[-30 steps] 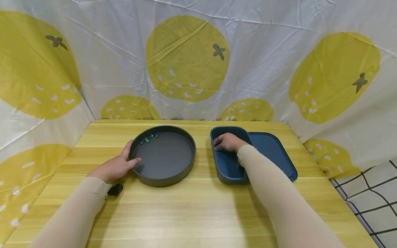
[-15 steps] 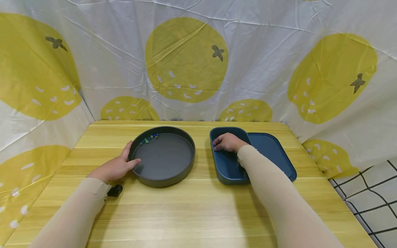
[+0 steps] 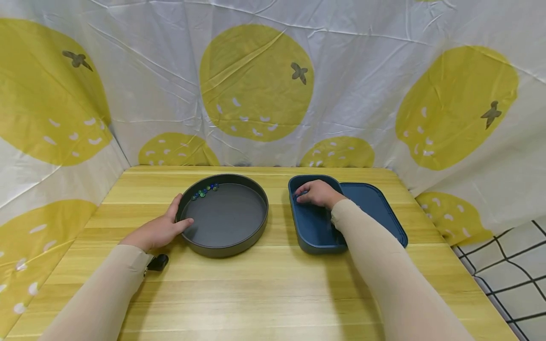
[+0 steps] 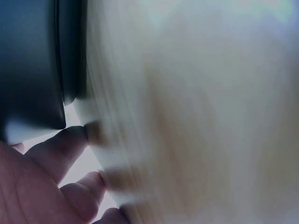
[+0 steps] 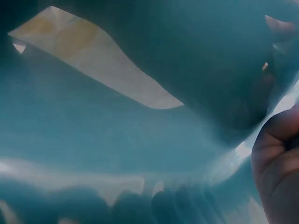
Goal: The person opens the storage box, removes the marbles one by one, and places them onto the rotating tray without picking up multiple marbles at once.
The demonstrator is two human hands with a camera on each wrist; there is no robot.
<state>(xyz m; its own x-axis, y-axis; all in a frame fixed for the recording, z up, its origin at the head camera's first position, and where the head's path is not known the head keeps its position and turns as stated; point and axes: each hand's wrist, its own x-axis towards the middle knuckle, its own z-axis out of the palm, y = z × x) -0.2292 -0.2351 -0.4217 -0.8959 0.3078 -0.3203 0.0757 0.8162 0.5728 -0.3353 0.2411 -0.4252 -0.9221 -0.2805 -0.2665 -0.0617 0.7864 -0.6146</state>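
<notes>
My left hand [image 3: 155,230] holds the near left side of a round dark grey pan [image 3: 230,218], thumb over the rim and fingers along the outer wall. In the left wrist view, its fingers [image 4: 65,149] lie beside the dark pan wall [image 4: 32,70]. Several blue and green marbles [image 3: 202,192] lie along the pan's far left inner edge. My right hand [image 3: 317,194] reaches inside a blue rectangular box [image 3: 313,229], near its far left part. Curled fingers [image 5: 275,158] show at the right of the right wrist view. Whether they pinch anything is not clear.
A blue flat lid [image 3: 375,203] lies right of the box, partly behind the right arm. The light wooden table [image 3: 256,293] stretches in front of both containers. A white cloth with yellow fruit prints [image 3: 256,80] hangs behind and along the sides.
My right hand has shifted slightly up and to the right inside the box, whose near right corner shows more now. The left hand and the pan stay in place.
</notes>
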